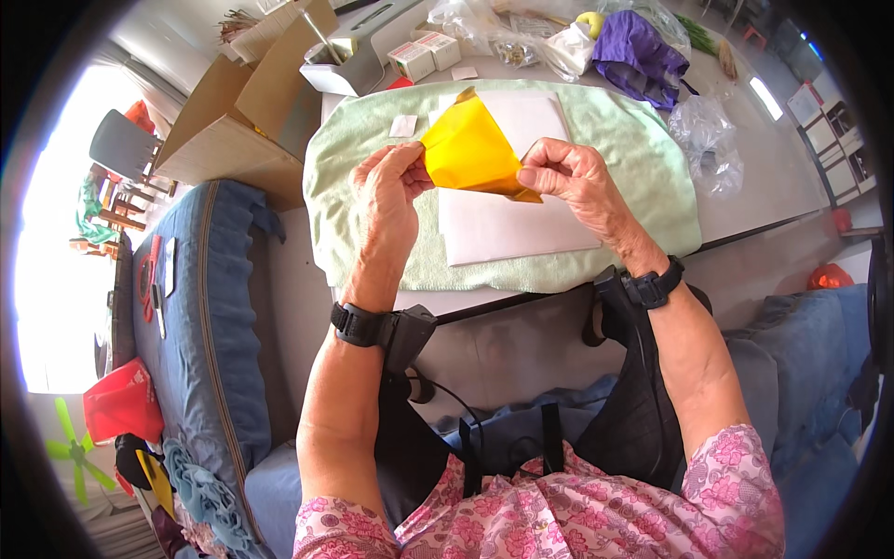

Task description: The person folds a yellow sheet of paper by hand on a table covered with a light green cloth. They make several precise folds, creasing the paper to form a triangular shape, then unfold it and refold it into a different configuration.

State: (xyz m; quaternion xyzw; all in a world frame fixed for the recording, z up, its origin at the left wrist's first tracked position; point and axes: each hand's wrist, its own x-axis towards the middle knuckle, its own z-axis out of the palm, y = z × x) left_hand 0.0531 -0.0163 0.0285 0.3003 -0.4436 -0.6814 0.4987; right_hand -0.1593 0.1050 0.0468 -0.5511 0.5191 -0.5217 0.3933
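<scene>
A folded sheet of shiny yellow paper (468, 143) is stretched between my two hands above the table. My left hand (392, 178) pinches its left corner between thumb and fingers. At its lower right corner, my right hand (569, 178) grips with thumb and forefinger. The sheet comes to a blunt point at the top, and its lower edge looks creased. Beneath it lies a stack of white paper (513, 234), partly covered by the yellow piece. A pale green towel (370, 244) spreads under the stack. Left of the yellow piece rests a small white paper square (403, 126).
Small white boxes (413, 61), a grey organizer (349, 78), a purple bag (639, 56) and clear plastic bags (707, 143) stand along the table's far side. A cardboard box (230, 119) is at the left. Red-handled scissors (149, 276) lie on the blue sofa (181, 377).
</scene>
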